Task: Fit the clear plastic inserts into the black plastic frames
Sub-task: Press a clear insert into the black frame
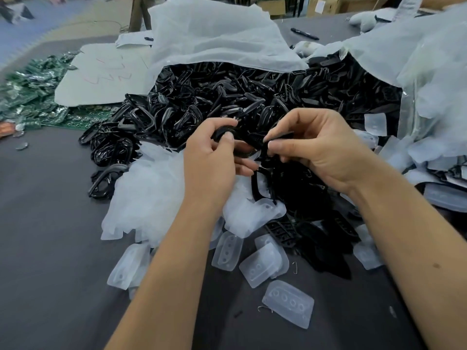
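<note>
Both hands meet over the middle of the table on one black plastic frame. My left hand grips its left end, thumb pressed on top. My right hand pinches its right end between thumb and fingers. Whether a clear insert sits inside the frame is hidden by the fingers. Several clear plastic inserts with small round holes lie loose on the dark table near my forearms. A big heap of black frames spills from an open white bag behind my hands.
A crumpled clear bag lies left of my hands, with loose black frames beside it. Green circuit boards and white paper lie at far left. More bags and inserts are piled at right. A black pen lies at the back.
</note>
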Available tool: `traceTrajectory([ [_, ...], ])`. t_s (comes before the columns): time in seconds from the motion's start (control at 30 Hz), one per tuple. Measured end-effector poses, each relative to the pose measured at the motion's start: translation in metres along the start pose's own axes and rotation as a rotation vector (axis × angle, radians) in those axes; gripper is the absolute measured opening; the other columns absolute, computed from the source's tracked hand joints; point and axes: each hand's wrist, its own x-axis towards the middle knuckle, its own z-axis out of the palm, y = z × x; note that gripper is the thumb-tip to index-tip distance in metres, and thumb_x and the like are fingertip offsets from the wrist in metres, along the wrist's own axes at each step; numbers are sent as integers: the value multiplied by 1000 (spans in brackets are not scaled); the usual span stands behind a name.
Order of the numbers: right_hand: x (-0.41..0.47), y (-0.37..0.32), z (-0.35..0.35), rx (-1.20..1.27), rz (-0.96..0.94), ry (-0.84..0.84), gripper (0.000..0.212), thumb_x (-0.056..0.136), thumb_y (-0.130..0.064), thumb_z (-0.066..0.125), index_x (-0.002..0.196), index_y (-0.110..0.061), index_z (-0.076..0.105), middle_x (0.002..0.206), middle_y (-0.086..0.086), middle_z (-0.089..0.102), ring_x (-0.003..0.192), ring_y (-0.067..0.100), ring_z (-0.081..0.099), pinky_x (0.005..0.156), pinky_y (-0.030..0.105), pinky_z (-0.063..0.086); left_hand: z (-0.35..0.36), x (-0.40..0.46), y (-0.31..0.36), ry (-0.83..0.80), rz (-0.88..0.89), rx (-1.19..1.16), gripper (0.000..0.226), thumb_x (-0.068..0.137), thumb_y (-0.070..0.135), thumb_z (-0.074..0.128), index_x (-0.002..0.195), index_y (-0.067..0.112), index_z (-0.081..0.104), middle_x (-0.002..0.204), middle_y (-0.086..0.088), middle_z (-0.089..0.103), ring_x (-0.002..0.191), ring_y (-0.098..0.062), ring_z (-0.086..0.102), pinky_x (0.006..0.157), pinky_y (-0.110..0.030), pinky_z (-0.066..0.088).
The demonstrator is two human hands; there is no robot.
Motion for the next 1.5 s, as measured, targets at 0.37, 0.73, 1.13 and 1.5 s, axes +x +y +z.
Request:
traceTrajectory([
  [0.37,0,14,9,73,-34,22,17,72,-8,88,83,-16,77,92,15,74,81,20,72,67,23,57,2,2,-3,21,0,10,25,110,8,41,111,11,65,72,-7,73,55,-24,72,49,-24,53],
  [0.73,1,20,8,-14,-131,104,24,78,11,82,82,-10,71,99,9,76,89,20,74,70,25,58,4,3,-5,38,8,-13,25,109,4,41,111,11,65,82,-15,74,58,-27,74,53,-26,56],
  [1.13,3,23,9,-205,-299,169,26,79,14,79,77,-11,70,96,6,75,90,18,73,78,27,57,5,2,-4,37,40,-23,32,107,-2,43,110,10,73,99,-19,74,88,-26,77,70,-33,64],
  [1.5,6,20,2,-53,-171,268,30,100,2,59,125,-11,71,88,9,68,77,18,60,60,27,51,5,3,-8,73,31,-9,7,105,2,54,107,4,61,86,-14,77,78,-24,78,66,-30,63],
])
